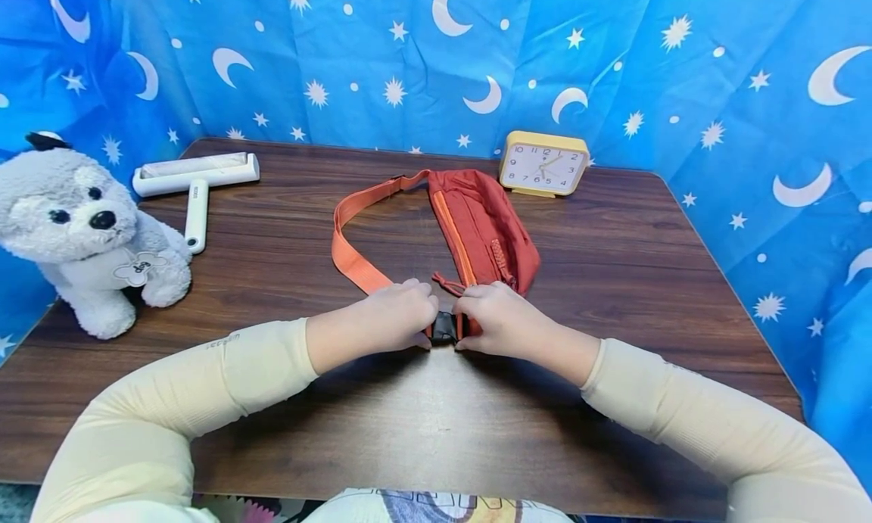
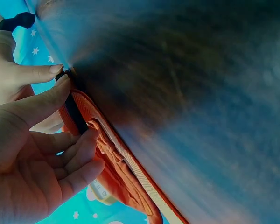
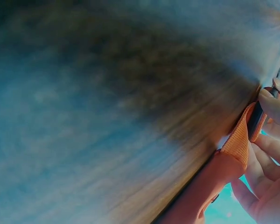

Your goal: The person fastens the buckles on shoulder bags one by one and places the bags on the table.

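Note:
A red waist bag (image 1: pixel 485 224) with an orange zip lies on the table, its orange strap (image 1: pixel 356 259) looping out to the left. At the near end of the loop, a black buckle (image 1: pixel 444 328) sits between my two hands. My left hand (image 1: pixel 395 316) pinches the buckle's left side, thumb below and fingers above. The right hand (image 1: pixel 502 320) pinches its right side the same way. In the left wrist view the black buckle (image 2: pixel 75 112) stands on edge against the webbing. Fingers partly cover it, so I cannot tell whether its halves are fully locked.
A grey-and-white plush dog (image 1: pixel 88 235) sits at the left edge of the table (image 1: pixel 633 281). Behind it lies a white lint roller (image 1: pixel 196 176). A yellow-framed clock (image 1: pixel 544 165) stands at the back, right of the bag. Blue curtain with moons and stars surrounds the table.

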Action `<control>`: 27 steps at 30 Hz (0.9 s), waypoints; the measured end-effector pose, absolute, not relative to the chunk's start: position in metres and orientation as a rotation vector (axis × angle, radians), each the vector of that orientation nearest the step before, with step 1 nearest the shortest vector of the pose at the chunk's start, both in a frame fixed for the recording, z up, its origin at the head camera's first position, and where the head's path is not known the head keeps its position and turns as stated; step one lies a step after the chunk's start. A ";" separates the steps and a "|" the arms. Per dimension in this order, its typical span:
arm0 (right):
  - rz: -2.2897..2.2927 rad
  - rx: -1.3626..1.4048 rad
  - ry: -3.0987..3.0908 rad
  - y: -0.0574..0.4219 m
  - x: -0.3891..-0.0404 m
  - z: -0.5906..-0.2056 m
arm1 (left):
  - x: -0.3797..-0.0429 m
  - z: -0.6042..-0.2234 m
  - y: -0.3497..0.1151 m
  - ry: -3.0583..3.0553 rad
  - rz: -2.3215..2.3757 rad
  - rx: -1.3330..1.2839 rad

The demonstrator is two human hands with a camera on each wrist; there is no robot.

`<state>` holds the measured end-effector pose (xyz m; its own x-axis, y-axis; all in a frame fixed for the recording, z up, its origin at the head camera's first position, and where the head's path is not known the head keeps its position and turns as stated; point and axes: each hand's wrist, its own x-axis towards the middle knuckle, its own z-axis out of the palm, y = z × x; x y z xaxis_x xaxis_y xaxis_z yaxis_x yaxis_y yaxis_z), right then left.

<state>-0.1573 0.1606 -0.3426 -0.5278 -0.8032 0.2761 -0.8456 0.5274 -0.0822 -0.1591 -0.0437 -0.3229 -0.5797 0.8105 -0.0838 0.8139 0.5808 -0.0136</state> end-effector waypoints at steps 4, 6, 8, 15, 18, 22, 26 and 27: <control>0.266 1.390 -2.613 0.159 -0.157 -0.342 | -0.160 -0.325 -0.043 2.725 -0.085 1.399; 0.251 1.387 -2.629 0.158 -0.156 -0.342 | -0.159 -0.325 -0.042 2.721 -0.087 1.383; 0.239 1.384 -2.633 0.157 -0.156 -0.342 | -0.159 -0.325 -0.041 2.720 -0.087 1.357; 0.288 1.390 -2.614 0.157 -0.156 -0.343 | -0.158 -0.325 -0.038 2.713 -0.089 1.247; 0.332 1.400 -2.595 0.158 -0.155 -0.344 | -0.158 -0.326 -0.037 2.710 -0.103 1.225; 0.355 1.404 -2.577 0.158 -0.155 -0.344 | -0.158 -0.326 -0.036 2.713 -0.113 1.198; 0.401 1.404 -2.559 0.159 -0.155 -0.343 | -0.159 -0.326 -0.037 2.721 -0.080 1.176; 0.420 1.406 -2.542 0.160 -0.155 -0.343 | -0.159 -0.326 -0.038 2.725 -0.066 1.190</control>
